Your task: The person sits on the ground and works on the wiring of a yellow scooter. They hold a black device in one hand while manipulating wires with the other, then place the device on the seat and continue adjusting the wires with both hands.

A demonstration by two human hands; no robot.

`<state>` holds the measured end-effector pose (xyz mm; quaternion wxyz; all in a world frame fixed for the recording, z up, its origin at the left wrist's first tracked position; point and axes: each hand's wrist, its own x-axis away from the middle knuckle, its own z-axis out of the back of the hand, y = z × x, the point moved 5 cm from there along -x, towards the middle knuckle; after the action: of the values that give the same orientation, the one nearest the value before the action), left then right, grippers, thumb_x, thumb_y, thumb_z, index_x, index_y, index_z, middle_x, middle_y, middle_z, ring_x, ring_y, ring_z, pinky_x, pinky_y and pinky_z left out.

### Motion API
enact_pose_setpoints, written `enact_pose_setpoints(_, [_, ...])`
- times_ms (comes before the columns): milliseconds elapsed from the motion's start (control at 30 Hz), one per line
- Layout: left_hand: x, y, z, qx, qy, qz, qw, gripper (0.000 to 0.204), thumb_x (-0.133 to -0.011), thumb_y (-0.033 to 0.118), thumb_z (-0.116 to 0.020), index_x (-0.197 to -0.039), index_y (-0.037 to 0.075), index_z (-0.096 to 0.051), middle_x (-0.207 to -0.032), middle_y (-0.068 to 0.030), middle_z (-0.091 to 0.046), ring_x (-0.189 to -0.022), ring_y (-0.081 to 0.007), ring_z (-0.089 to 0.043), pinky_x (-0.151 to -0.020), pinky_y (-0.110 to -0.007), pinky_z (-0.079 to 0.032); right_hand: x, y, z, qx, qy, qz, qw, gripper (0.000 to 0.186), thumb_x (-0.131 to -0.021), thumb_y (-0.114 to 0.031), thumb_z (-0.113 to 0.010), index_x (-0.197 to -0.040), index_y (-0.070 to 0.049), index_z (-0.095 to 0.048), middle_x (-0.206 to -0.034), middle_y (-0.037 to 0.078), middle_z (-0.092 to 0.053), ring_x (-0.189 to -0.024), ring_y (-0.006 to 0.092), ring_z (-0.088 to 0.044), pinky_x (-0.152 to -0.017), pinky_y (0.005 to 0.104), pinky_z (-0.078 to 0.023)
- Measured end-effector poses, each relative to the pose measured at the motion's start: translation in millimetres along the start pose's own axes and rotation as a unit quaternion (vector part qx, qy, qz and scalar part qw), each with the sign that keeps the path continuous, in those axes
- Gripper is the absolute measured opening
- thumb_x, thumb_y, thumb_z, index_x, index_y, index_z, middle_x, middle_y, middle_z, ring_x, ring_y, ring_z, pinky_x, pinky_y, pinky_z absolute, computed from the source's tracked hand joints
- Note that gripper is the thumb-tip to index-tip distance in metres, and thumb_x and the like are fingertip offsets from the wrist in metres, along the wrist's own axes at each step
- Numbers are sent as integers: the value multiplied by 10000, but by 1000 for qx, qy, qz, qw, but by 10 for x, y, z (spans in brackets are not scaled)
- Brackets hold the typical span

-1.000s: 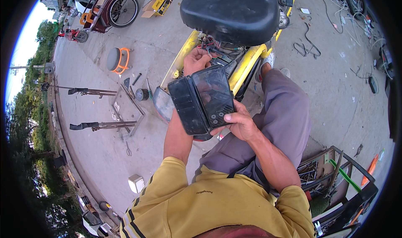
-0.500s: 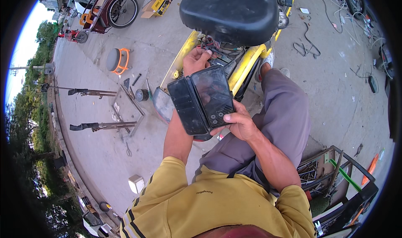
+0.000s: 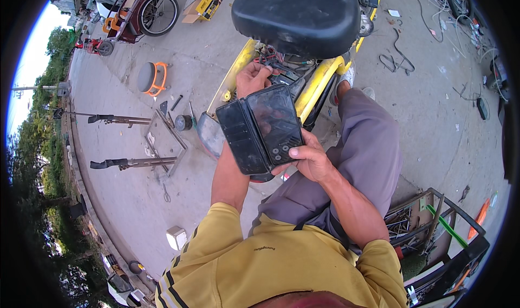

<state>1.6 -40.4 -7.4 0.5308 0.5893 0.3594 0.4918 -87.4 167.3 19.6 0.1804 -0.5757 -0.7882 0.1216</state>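
Note:
My right hand point(image 3: 311, 159) grips a smartphone point(image 3: 275, 121) in an open black flip case, its thumb on the lower corner by the dark screen. The black case flap point(image 3: 240, 140) hangs to the left, across part of my left forearm. Beyond the phone, my left hand point(image 3: 253, 79) reaches into the open frame of a yellow scooter point(image 3: 323, 83). Its thumb and fingers are pinched together beside a bundle of wires point(image 3: 273, 54); what lies between them is too small to tell. Above the wires sits the black saddle point(image 3: 297, 16).
Left of the scooter are an orange-legged stool point(image 3: 153, 79), a metal frame with two arms point(image 3: 165, 145), a round tin point(image 3: 183, 123) and hand tools. A rack of metal parts point(image 3: 428, 221) stands at the lower right. Cables point(image 3: 398, 56) lie on the concrete at the right.

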Motion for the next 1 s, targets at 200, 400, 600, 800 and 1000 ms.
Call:
enact_pose_setpoints(200, [-18,-17,29,-14,-11,2,1000,153,-898,114,-652,-935,-32,-678,-822,-97,-733,-507,-79,-554,-462,-235,-442,0,5,6,1,0,0,1000,639,-819,-74,-601,-1412,74,-417,-1208,182,-636,-1003,301,-699,-733,479,-654])
enact_pose_setpoints(400, [-50,-47,39,-3,-18,-19,1000,96,-895,71,-618,-912,-20,-643,-897,-132,-744,-537,-83,-572,-485,-235,-454,1,1,0,11,2,0,1000,635,-818,-71,-602,-1411,72,-426,-1211,176,-636,-1005,297,-697,-733,475,-654])
enact_pose_setpoints(600, [-35,-23,27,2,-18,-23,1000,75,-888,47,-586,-885,-20,-619,-937,-157,-741,-547,-88,-577,-495,-236,-458,-4,-8,-15,19,3,4,1000,643,-814,-65,-598,-1421,61,-428,-1210,169,-635,-1005,288,-695,-731,464,-654])
enact_pose_setpoints(800, [-12,8,26,-13,-20,-13,1000,106,-899,76,-600,-907,-25,-632,-907,-138,-740,-536,-84,-568,-491,-237,-452,-3,16,19,15,2,-1,1000,644,-814,-67,-597,-1422,62,-427,-1211,171,-636,-1006,289,-695,-735,467,-653])
enact_pose_setpoints(1000, [0,13,26,-12,-8,-19,1000,148,-915,121,-635,-948,-22,-655,-876,-107,-743,-532,-78,-558,-488,-234,-446,4,13,8,20,3,1,1000,640,-815,-70,-598,-1418,65,-429,-1211,171,-636,-1009,287,-693,-734,467,-652])
